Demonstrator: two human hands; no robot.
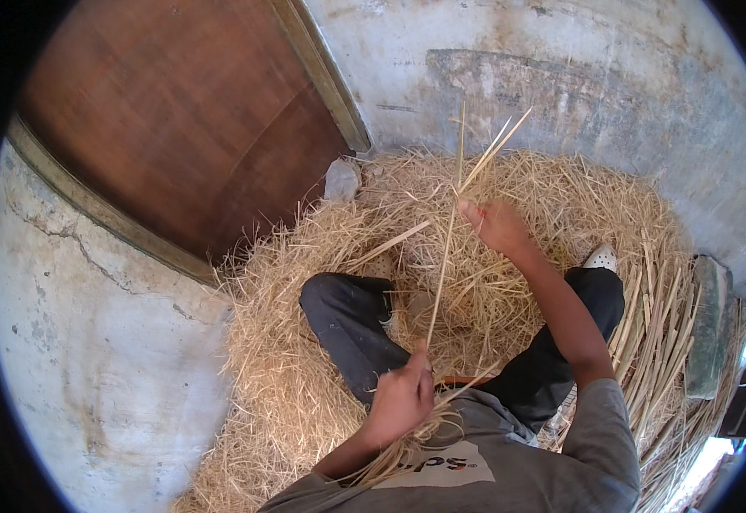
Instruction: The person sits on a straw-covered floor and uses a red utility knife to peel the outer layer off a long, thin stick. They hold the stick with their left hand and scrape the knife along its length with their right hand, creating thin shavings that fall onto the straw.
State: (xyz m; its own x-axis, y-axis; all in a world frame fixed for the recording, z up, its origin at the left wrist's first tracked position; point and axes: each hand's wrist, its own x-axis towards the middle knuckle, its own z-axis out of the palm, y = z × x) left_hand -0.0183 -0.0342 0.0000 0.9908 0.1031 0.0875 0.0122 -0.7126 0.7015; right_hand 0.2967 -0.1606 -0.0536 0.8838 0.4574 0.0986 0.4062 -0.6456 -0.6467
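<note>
A long, thin, pale bamboo strip is stretched between my two hands. My left hand is closed around its lower end, close to my body. Farther out, my right hand pinches the strip near its upper end. Beyond those fingers it parts into several split ends that fan upward. A loose bunch of thin strips lies across my lap, against my left forearm. Whether my left hand also holds some of that bunch, I cannot tell.
Curly straw-coloured shavings cover the floor around my legs. Long split stalks lie at the right, beside a greenish block. A brown door and a grey stone are at the far left. A stained wall bounds the far side.
</note>
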